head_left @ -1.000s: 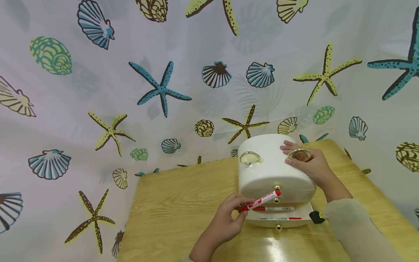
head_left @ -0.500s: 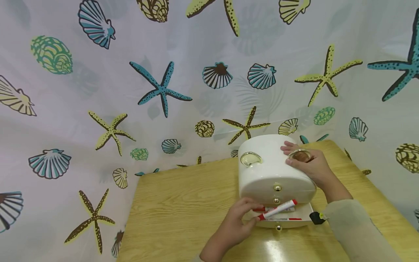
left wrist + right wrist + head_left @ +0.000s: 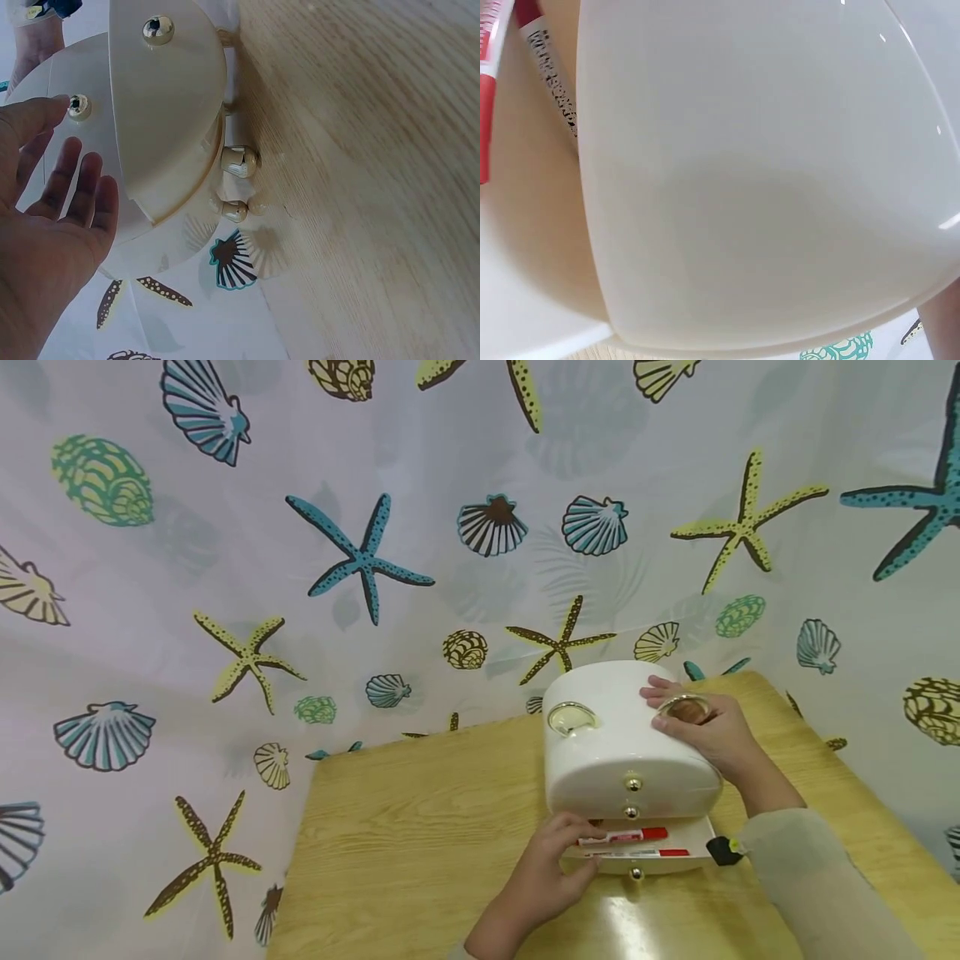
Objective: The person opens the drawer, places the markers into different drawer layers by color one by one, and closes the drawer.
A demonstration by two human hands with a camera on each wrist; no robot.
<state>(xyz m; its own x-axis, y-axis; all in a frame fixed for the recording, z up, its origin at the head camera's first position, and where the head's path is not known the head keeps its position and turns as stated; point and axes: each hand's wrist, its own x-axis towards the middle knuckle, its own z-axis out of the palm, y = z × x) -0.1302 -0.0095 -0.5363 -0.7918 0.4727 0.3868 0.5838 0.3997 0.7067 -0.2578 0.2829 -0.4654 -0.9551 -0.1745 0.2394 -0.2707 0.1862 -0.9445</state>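
Note:
A white, round-fronted drawer box stands on the table, its bottom drawer pulled out. Inside lie a red-and-white marker and a thin red-capped pen. Another whiteboard marker shows partly under the box edge in the right wrist view. My left hand is at the drawer's left end, beside the markers; its fingers look loosely bent, with nothing visible between them in the left wrist view. My right hand rests on the box top around the right gold ring, fingers spread.
A second gold ring sits on the box's left side. Gold knobs mark the drawer fronts. The wooden table extends to the left. A shell-and-starfish curtain hangs behind and at both sides.
The red-and-white marker went from my left hand's fingers, above the drawer, down into the drawer. My left hand shifted right and lower, and its hold opened. My right hand stayed on the box.

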